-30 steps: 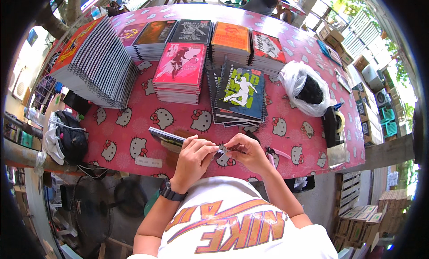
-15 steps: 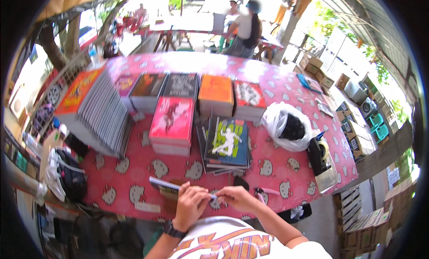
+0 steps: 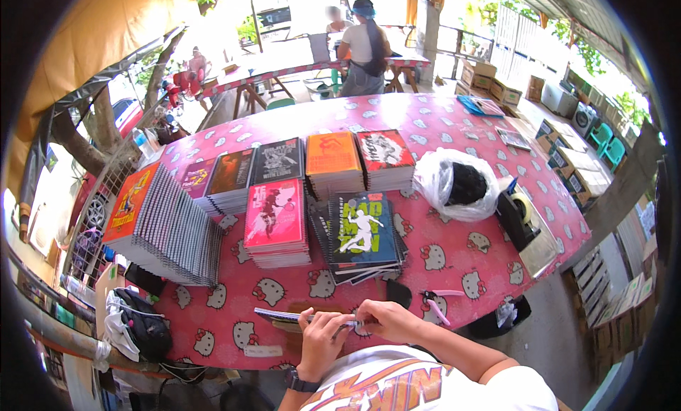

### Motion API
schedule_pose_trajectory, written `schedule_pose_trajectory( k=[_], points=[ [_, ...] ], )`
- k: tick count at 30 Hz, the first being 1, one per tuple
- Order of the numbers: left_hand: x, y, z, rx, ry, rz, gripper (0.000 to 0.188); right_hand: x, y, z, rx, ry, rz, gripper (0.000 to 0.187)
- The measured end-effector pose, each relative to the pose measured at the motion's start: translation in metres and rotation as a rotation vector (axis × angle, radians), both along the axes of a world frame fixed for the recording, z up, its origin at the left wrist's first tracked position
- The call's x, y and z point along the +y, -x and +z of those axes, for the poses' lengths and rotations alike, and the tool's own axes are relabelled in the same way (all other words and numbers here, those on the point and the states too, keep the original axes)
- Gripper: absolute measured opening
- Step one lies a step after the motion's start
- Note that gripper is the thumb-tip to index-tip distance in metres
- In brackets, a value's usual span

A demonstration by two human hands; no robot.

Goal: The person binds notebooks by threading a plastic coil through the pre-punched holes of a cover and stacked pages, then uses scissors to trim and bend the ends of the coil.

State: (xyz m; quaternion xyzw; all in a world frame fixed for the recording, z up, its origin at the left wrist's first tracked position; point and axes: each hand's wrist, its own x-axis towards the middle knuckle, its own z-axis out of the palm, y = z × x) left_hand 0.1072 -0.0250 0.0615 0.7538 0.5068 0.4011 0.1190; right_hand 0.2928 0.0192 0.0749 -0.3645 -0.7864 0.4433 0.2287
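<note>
Both hands meet at the near edge of the pink cartoon-cat tablecloth [image 3: 454, 258]. The left hand [image 3: 320, 339] pinches the edge of a thin spiral-bound notebook with a dark cover [image 3: 284, 316], which lies flat on the cloth in front of the person. The right hand [image 3: 386, 319] closes on the same notebook's right end. Pink-handled pliers [image 3: 434, 303] lie just right of the right hand. Stacks of colourful notebooks [image 3: 275, 223] fill the table beyond.
</note>
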Motion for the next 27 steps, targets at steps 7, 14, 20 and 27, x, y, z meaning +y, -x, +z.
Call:
schedule_pose_trajectory(
  k=[7,14,20,27],
  points=[
    [0.005,-0.005,0.005,0.075,0.04,-0.081,0.017,0.004,-0.017,-0.01,-0.168,0.06,0.048,0.026],
    [0.005,0.001,0.008,0.044,0.028,-0.067,0.018,-0.001,-0.039,-0.01,0.0,0.261,0.082,0.034],
    [0.012,0.012,-0.007,-0.067,-0.097,-0.073,0.014,-0.012,-0.009,-0.013,0.132,0.06,-0.178,0.021],
    [0.013,0.012,-0.013,-0.103,-0.131,-0.047,0.012,-0.012,-0.004,-0.002,0.133,0.122,-0.218,0.02]
  ],
)
